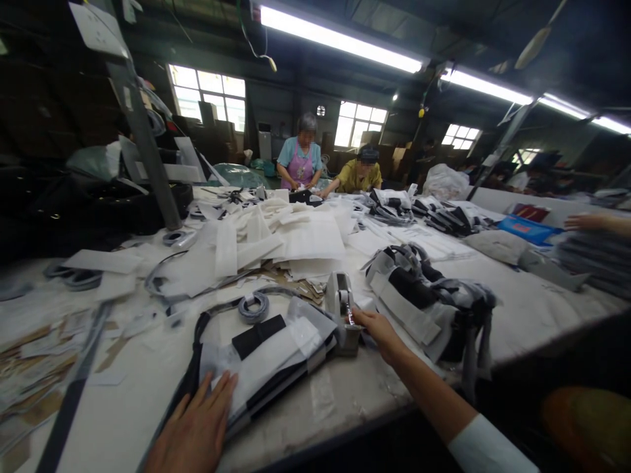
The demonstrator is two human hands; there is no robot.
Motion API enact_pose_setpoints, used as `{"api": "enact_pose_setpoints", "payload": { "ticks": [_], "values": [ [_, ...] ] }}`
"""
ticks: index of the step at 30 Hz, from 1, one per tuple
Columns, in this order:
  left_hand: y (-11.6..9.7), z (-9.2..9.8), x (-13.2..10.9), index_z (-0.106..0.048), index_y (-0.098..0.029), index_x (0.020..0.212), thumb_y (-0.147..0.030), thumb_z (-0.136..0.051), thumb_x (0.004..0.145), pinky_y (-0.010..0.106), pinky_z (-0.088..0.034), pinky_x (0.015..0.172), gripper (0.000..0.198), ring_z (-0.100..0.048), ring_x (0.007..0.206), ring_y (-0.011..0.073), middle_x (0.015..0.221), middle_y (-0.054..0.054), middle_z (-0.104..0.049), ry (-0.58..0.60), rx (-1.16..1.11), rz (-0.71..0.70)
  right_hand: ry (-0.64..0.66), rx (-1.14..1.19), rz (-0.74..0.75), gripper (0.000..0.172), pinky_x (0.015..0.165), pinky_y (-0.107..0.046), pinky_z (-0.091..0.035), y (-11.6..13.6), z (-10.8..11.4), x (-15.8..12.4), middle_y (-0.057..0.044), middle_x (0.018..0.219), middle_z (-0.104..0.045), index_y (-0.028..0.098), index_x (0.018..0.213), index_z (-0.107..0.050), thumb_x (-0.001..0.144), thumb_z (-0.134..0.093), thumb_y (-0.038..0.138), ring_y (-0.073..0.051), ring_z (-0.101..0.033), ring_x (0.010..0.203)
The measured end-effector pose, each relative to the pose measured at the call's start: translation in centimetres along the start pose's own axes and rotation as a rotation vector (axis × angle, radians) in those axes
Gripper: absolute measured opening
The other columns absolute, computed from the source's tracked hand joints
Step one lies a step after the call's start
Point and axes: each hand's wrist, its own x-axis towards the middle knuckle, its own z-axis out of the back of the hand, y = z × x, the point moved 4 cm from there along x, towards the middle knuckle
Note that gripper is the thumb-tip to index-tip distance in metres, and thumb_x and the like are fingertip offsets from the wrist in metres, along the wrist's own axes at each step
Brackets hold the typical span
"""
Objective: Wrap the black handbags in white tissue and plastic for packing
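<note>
Across the white surface (pixel 522 312), there's your white-wrapped black bag (pixel 279 368), lying near the front edge. Your left hand (pixel 197 420) is flat upon its near end, fingers slightly spread. Just right of the bag, the tape dispenser (pixel 344 314) meets your right hand (pixel 377 332), fingertips drawn narrow; whether they grip tape, I can't tell. Beyond the bag sits a coiled grey strap (pixel 255 316).

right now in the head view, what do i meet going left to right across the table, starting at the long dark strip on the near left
Long dark strip → left hand → coiled grey strap → tape dispenser → wrapped bundle with grey straps → blue packet → co-worker's hand
</note>
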Motion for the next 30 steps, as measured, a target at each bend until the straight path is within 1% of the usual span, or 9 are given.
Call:
{"api": "enact_pose_setpoints", "payload": {
  "ticks": [3, 5, 8, 13, 17, 20, 25, 28, 30],
  "values": [
    [0.1, -0.4, 0.0, -0.036, -0.024, 0.144, -0.009, -0.032, 0.091, 0.048, -0.037, 0.113, 0.056, -0.033, 0.142, 0.0254, 0.152, 0.000, -0.037, -0.033, -0.009, -0.007, 0.012, 0.102, -0.083, 0.058, 0.087, -0.040, -0.045, 0.3, 0.0, 0.0, -0.011, 0.098, -0.076, 0.016, 0.091, -0.075, 0.067, -0.064, 0.067, -0.029, -0.066, 0.102],
    [0.1, -0.7, 0.0, -0.037, -0.024, 0.144, -0.008, -0.032, 0.090, 0.049, -0.038, 0.111, 0.056, -0.035, 0.141, 0.0258, 0.151, 0.001, -0.038, -0.094, -0.021, -0.023, 0.002, 0.152, -0.101, 0.058, 0.089, -0.041, -0.045, 0.9, 0.2, -0.4, -0.011, 0.098, -0.076, 0.016, 0.092, -0.075, 0.065, -0.068, 0.067, -0.030, -0.066, 0.105],
    [0.2, -0.8, 0.1, -0.042, -0.022, 0.142, -0.007, -0.030, 0.090, 0.049, -0.040, 0.109, 0.055, -0.041, 0.138, 0.0264, 0.148, 0.003, -0.043, -0.160, -0.040, -0.045, -0.040, 0.201, -0.060, 0.055, 0.094, -0.040, -0.043, 2.1, 0.4, -1.6, -0.012, 0.096, -0.077, 0.014, 0.088, -0.075, 0.063, -0.074, 0.064, -0.029, -0.065, 0.106],
    [0.1, -0.5, 0.0, -0.044, -0.021, 0.141, -0.010, -0.027, 0.091, 0.048, -0.041, 0.110, 0.053, -0.041, 0.137, 0.0256, 0.147, 0.004, -0.044, -0.152, -0.038, -0.063, -0.116, 0.269, 0.024, 0.051, 0.094, -0.036, -0.046, 3.2, 0.4, -4.8, -0.011, 0.092, -0.076, 0.013, 0.088, -0.076, 0.065, -0.077, 0.059, -0.026, -0.068, 0.100],
    [0.1, -0.5, -0.1, -0.044, -0.021, 0.141, -0.011, -0.030, 0.090, 0.048, -0.041, 0.110, 0.054, -0.040, 0.138, 0.0251, 0.148, 0.003, -0.042, -0.134, -0.056, -0.072, -0.093, 0.465, -0.119, 0.042, 0.085, -0.033, -0.053, 1.4, -0.9, -7.4, -0.008, 0.089, -0.076, 0.015, 0.087, -0.075, 0.061, -0.084, 0.047, -0.023, -0.071, 0.088],
    [0.1, -0.8, 0.1, -0.042, -0.021, 0.142, -0.012, -0.029, 0.091, 0.047, -0.040, 0.111, 0.054, -0.039, 0.138, 0.0241, 0.149, 0.002, -0.041, -0.117, -0.054, -0.074, -0.141, 0.608, -0.203, 0.040, 0.081, -0.032, -0.056, -0.9, -2.2, -8.6, -0.006, 0.085, -0.074, 0.017, 0.082, -0.074, 0.056, -0.088, 0.044, -0.020, -0.071, 0.082],
    [0.2, -1.2, 0.3, -0.037, -0.020, 0.144, -0.016, -0.025, 0.092, 0.043, -0.039, 0.112, 0.054, -0.035, 0.140, 0.0222, 0.151, 0.001, -0.037, -0.111, -0.026, -0.085, -0.225, 0.543, -0.075, 0.042, 0.070, -0.032, -0.058, -3.7, -3.2, -7.6, -0.003, 0.078, -0.070, 0.017, 0.079, -0.072, 0.059, -0.085, 0.052, -0.014, -0.065, 0.064],
    [0.4, -1.6, 0.3, -0.037, -0.019, 0.145, -0.019, -0.025, 0.092, 0.043, -0.038, 0.113, 0.054, -0.035, 0.140, 0.0221, 0.151, 0.000, -0.037, -0.077, -0.021, -0.080, -0.240, 0.432, -0.020, 0.045, 0.062, -0.029, -0.056, -4.5, -2.6, -6.2, -0.001, 0.074, -0.068, 0.017, 0.080, -0.072, 0.059, -0.082, 0.056, -0.011, -0.058, 0.055],
    [0.5, -1.8, 0.3, -0.039, -0.019, 0.144, -0.019, -0.026, 0.091, 0.044, -0.038, 0.112, 0.055, -0.037, 0.139, 0.0228, 0.150, 0.001, -0.038, -0.095, -0.039, -0.083, -0.221, 0.332, 0.011, 0.044, 0.059, -0.029, -0.054, -4.5, -1.7, -5.8, -0.001, 0.069, -0.067, 0.017, 0.079, -0.073, 0.060, -0.082, 0.056, -0.012, -0.057, 0.053]
  ]
}}
